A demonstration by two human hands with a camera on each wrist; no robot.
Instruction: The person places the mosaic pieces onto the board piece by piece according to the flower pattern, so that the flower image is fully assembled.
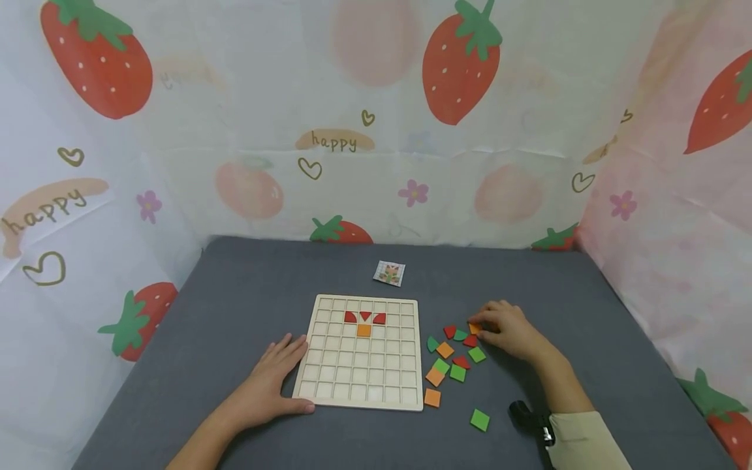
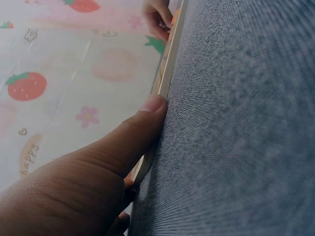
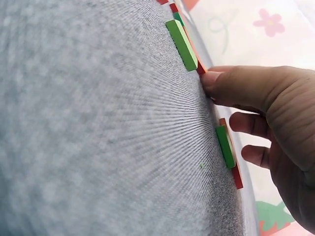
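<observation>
A pale wooden grid board (image 1: 352,403) lies on the grey cloth, with three red pieces (image 1: 378,318) in one row and an orange square (image 1: 363,330) below the middle one. My left hand (image 1: 267,385) rests at the board's left edge, fingers spread; in the left wrist view its thumb (image 2: 133,135) lies along the rim. Right of the board, my right hand (image 1: 508,329) pinches an orange piece (image 1: 474,328) at the far right of the loose pieces. The right wrist view shows the hand (image 3: 285,108) low at the cloth, its fingertips partly hiding what they touch.
Loose green (image 1: 457,373), orange (image 1: 432,397) and red (image 1: 461,361) pieces lie right of the board, one green square (image 1: 480,420) nearer the front. A small patterned card (image 1: 390,273) lies behind the board. A printed curtain (image 1: 376,196) stands around the table.
</observation>
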